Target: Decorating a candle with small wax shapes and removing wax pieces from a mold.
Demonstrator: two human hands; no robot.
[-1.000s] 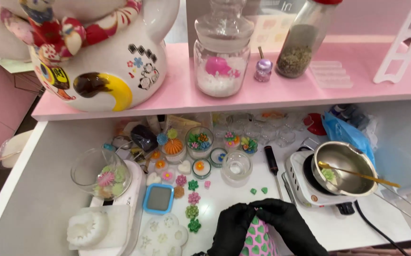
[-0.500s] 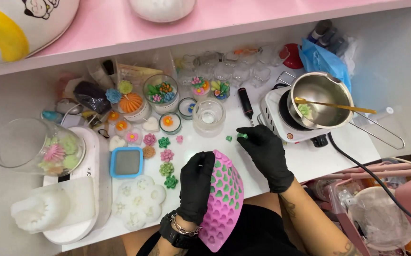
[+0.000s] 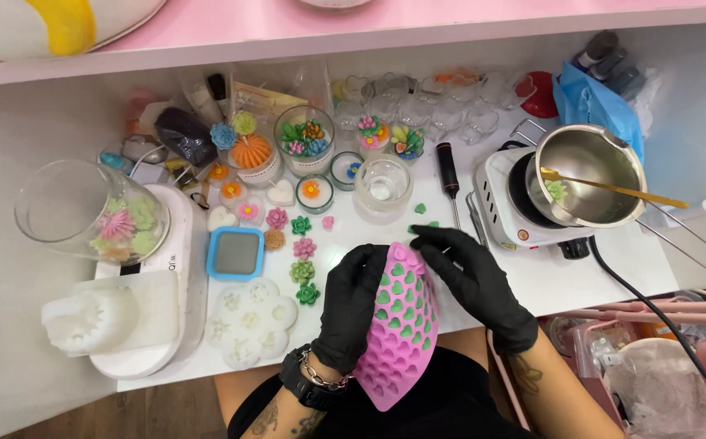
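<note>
A pink silicone mould (image 3: 403, 329) with many small heart cavities, several filled with green wax, is bent upward over the table's front edge. My left hand (image 3: 351, 302), in a black glove, grips its left side. My right hand (image 3: 468, 276), also black-gloved, pinches the mould's top edge with its fingertips. Small green wax hearts (image 3: 420, 209) lie loose on the white table (image 3: 361, 244) just beyond my right fingers.
Wax flowers (image 3: 302, 249), a blue square mould (image 3: 236, 253), a white flower mould (image 3: 251, 322), glass jars (image 3: 382, 187) and a glass beaker on a scale (image 3: 91, 215) lie to the left and behind. A metal pot with a spoon (image 3: 589, 175) sits on a hotplate at right. A pink shelf (image 3: 369, 24) overhangs.
The view has dropped from the shelf toward the table. The mould has come up from the table edge and is bent in both hands; my right hand has shifted from the loose hearts onto its top.
</note>
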